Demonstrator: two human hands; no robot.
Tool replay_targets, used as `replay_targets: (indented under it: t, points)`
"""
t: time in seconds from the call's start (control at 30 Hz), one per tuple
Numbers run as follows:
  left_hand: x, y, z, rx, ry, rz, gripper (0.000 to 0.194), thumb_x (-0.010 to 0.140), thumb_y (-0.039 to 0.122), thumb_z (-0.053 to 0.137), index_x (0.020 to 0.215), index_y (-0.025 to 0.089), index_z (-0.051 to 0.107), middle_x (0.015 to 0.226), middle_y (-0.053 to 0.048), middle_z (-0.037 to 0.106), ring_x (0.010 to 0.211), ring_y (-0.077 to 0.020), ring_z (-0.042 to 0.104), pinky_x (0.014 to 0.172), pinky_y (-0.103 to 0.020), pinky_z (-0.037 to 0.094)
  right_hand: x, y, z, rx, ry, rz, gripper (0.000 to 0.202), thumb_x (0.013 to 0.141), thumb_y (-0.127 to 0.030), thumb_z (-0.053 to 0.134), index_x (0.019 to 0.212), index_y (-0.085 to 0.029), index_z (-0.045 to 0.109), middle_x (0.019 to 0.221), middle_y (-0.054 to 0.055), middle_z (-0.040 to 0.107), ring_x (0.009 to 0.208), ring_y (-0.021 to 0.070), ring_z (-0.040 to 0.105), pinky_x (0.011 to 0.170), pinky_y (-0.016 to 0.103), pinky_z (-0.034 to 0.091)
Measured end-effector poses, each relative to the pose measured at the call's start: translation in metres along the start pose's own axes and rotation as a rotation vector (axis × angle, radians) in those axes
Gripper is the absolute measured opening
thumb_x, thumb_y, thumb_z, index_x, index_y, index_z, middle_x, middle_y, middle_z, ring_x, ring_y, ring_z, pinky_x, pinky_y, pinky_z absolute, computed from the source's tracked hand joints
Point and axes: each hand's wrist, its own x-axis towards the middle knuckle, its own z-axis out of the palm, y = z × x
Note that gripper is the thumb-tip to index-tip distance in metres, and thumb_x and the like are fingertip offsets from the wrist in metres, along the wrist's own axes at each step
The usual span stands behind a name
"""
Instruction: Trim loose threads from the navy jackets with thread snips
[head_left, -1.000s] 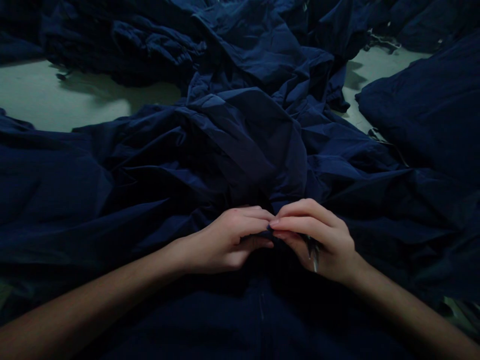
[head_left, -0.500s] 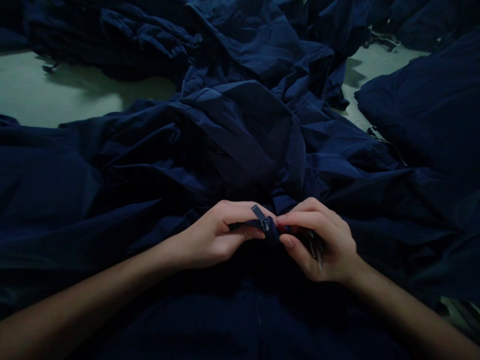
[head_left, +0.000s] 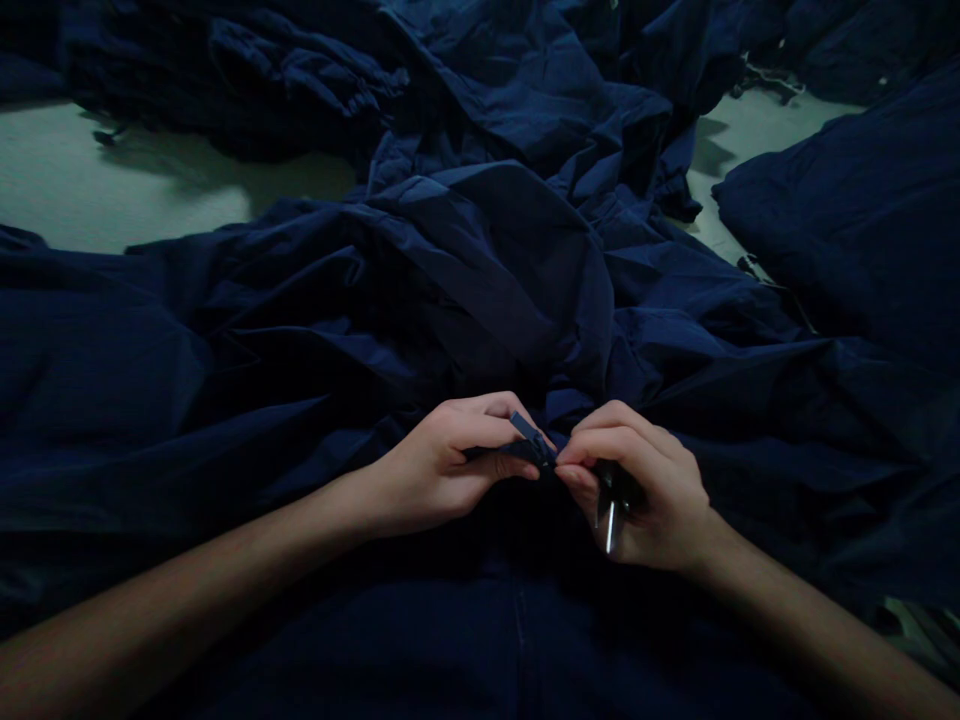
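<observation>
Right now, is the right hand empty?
No, the right hand holds a small metal tool in its palm while its fingertips pinch the zipper piece on the navy fabric.

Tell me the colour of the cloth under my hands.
Dark navy blue cloth, seen in the head view.

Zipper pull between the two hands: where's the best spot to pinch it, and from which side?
Pinch the free upper end of the zipper pull, coming from above and slightly left. The tab tilts up and leftward, clear of the navy fabric, while its lower end sits pinched between the left hand and right hand, which also holds a small metal tool.
</observation>
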Motion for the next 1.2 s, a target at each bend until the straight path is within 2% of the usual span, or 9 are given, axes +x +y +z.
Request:
replay_targets:
  t: [0.17, 0.33, 0.5, 0.7, 0.87, 0.97, 1.07, 1.13, 1.2]
  points:
    - [-0.001, 0.000, 0.002, -0.012, -0.021, -0.010, 0.015, 0.098, 0.009, 0.066, 0.090, 0.015, 0.077, 0.093, -0.008, 0.072, 0.088, -0.0154, 0.071, 0.080, -0.022, 0.057, 0.000, 0.006, 0.001, 0.054, -0.038, 0.002, 0.010, 0.094, -0.010, 0.058, 0.097, -0.019, 0.058, 0.080, 0.001, 0.061, 0.060, 0.0105, 0.056, 0.051, 0.021, 0.043]
    - [-0.002, 0.002, 0.002, 0.045, -0.039, -0.006, 0.018, 0.099, 0.011, 0.059, 0.095, 0.014, 0.076, 0.100, -0.011, 0.073, 0.093, -0.0185, 0.072, 0.086, -0.028, 0.059, 0.001, 0.009, 0.007, 0.069, -0.039, -0.023, 0.012, 0.094, -0.009, 0.054, 0.095, -0.020, 0.054, 0.079, 0.000, 0.057, 0.057, 0.0099, 0.053, 0.051, 0.020, 0.042]
    - [-0.003, 0.001, 0.002, 0.110, -0.048, 0.010, 0.020, 0.102, 0.018, 0.057, 0.093, 0.013, 0.074, 0.100, -0.014, 0.074, 0.094, -0.0203, 0.073, 0.088, -0.032, 0.060, -0.001, 0.012, 0.011, 0.061, -0.023, -0.067, 0.016, 0.092, -0.006, 0.050, 0.094, -0.021, 0.053, 0.078, -0.001, 0.055, 0.056, 0.0112, 0.053, 0.050, 0.022, 0.039]
    - [-0.002, -0.001, 0.000, 0.121, -0.025, -0.019, 0.023, 0.105, 0.027, 0.057, 0.101, 0.013, 0.075, 0.104, -0.014, 0.076, 0.101, -0.0229, 0.073, 0.097, -0.037, 0.058, -0.003, 0.017, 0.013, 0.050, 0.046, -0.095, 0.012, 0.098, -0.012, 0.051, 0.091, -0.021, 0.053, 0.077, 0.000, 0.057, 0.058, 0.0126, 0.053, 0.051, 0.023, 0.041]
    - [-0.001, -0.003, -0.003, 0.097, -0.005, -0.066, 0.030, 0.106, 0.040, 0.060, 0.106, 0.013, 0.074, 0.106, -0.010, 0.076, 0.103, -0.0226, 0.072, 0.101, -0.044, 0.057, -0.008, 0.019, 0.014, 0.016, 0.127, -0.063, 0.008, 0.105, -0.021, 0.054, 0.101, -0.017, 0.059, 0.081, 0.000, 0.059, 0.061, 0.0104, 0.054, 0.053, 0.022, 0.044]
    - [-0.002, -0.004, -0.005, 0.080, 0.015, -0.082, 0.035, 0.105, 0.046, 0.062, 0.109, 0.013, 0.071, 0.107, -0.008, 0.075, 0.101, -0.0231, 0.072, 0.097, -0.047, 0.059, -0.014, 0.018, 0.013, -0.008, 0.169, -0.054, 0.021, 0.108, -0.036, 0.057, 0.113, -0.015, 0.059, 0.079, -0.004, 0.054, 0.059, 0.0083, 0.050, 0.053, 0.020, 0.043]
    - [-0.003, -0.004, -0.004, 0.061, 0.024, -0.074, 0.035, 0.104, 0.047, 0.063, 0.109, 0.014, 0.071, 0.108, -0.008, 0.074, 0.100, -0.0226, 0.072, 0.094, -0.046, 0.060, -0.020, 0.015, 0.011, -0.026, 0.177, -0.086, 0.038, 0.107, -0.051, 0.052, 0.121, -0.016, 0.055, 0.088, 0.000, 0.054, 0.066, 0.0106, 0.053, 0.055, 0.023, 0.047]
    - [-0.004, -0.004, -0.003, 0.051, 0.027, -0.060, 0.034, 0.104, 0.047, 0.064, 0.107, 0.014, 0.072, 0.105, -0.007, 0.074, 0.098, -0.0219, 0.072, 0.093, -0.044, 0.060, -0.023, 0.013, 0.010, -0.045, 0.169, -0.113, 0.040, 0.107, -0.052, 0.046, 0.123, -0.016, 0.054, 0.099, 0.005, 0.055, 0.073, 0.0137, 0.056, 0.058, 0.027, 0.050]
    - [-0.005, -0.003, -0.002, 0.040, 0.032, -0.046, 0.035, 0.104, 0.046, 0.063, 0.103, 0.013, 0.073, 0.100, -0.007, 0.074, 0.094, -0.0206, 0.071, 0.093, -0.041, 0.059, -0.025, 0.010, 0.010, -0.074, 0.171, -0.125, 0.032, 0.108, -0.041, 0.041, 0.125, -0.016, 0.053, 0.106, 0.009, 0.054, 0.079, 0.0169, 0.058, 0.061, 0.030, 0.053]
